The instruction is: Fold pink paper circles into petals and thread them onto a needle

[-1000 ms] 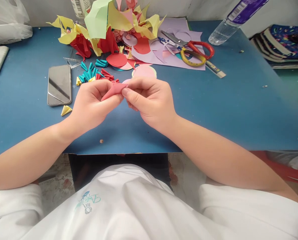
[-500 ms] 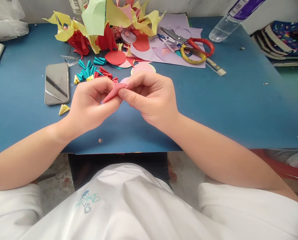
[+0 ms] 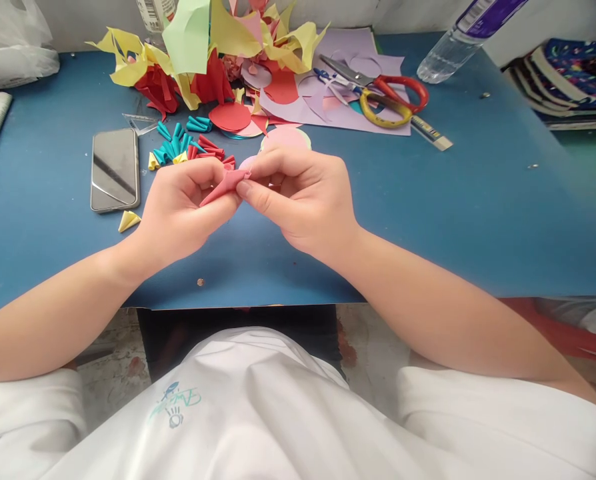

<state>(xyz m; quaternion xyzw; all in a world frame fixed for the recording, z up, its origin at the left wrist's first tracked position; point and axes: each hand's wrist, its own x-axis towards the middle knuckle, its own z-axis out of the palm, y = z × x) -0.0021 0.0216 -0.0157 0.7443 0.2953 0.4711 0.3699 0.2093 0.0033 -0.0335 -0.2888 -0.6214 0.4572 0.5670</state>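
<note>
A piece of pink paper (image 3: 224,187), partly rolled, is held between my two hands above the blue table. My left hand (image 3: 183,200) is closed around its left part, with the thumb along the lower side. At its right end, the thumb and forefinger of my right hand (image 3: 308,197) pinch the paper's edge. Small teal paper cones (image 3: 174,143) and red paper cones (image 3: 212,148) lie just beyond my left hand. One yellow paper cone (image 3: 129,221) sits near my left wrist. Behind my right hand, pale pink paper circles (image 3: 286,139) are partly hidden.
A phone (image 3: 115,170) lies left of my hands. Scissors (image 3: 385,93) rest on a lilac sheet (image 3: 348,123) at the back, beside a box cutter (image 3: 431,133). Crumpled paper scraps (image 3: 188,50) are heaped at the back. A plastic bottle (image 3: 451,57) stands at the back right.
Both hands stay nearly in place, still on the pink paper. The paper and the fingertips have shifted very slightly left and down.
</note>
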